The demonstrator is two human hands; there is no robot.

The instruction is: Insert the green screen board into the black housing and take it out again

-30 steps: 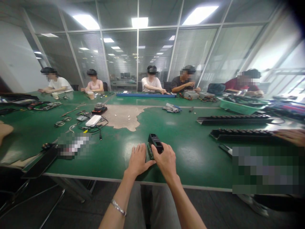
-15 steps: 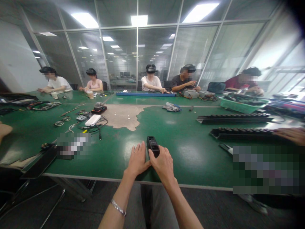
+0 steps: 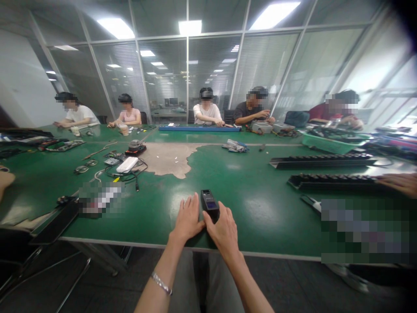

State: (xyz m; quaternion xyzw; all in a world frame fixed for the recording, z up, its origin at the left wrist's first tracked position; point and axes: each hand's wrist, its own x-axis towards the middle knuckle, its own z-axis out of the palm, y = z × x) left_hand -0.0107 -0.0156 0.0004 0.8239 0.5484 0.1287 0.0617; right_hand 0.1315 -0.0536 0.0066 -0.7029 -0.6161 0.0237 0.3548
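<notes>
A small black handheld device (image 3: 209,201) with a little display and a few buttons lies on the green table (image 3: 260,230) in front of me. My right hand (image 3: 224,224) is curled around its near end, thumb on the left side and fingers along the right. Flat on the table just left of the device rests my left hand (image 3: 188,218), its fingers stretched out and holding nothing. The two thumbs come close together below the device. My right palm hides the device's near edge.
Left of me lie a white box-like item (image 3: 127,164) with cables and a black tray-like piece (image 3: 57,221). Gloves (image 3: 235,146) lie farther back. To the right are black rails (image 3: 335,181) and a green basket (image 3: 334,144). Several people sit across the table.
The device has shifted slightly toward me, and its display now shows bluish. My right hand has moved down a little with it. The left hand stays put.
</notes>
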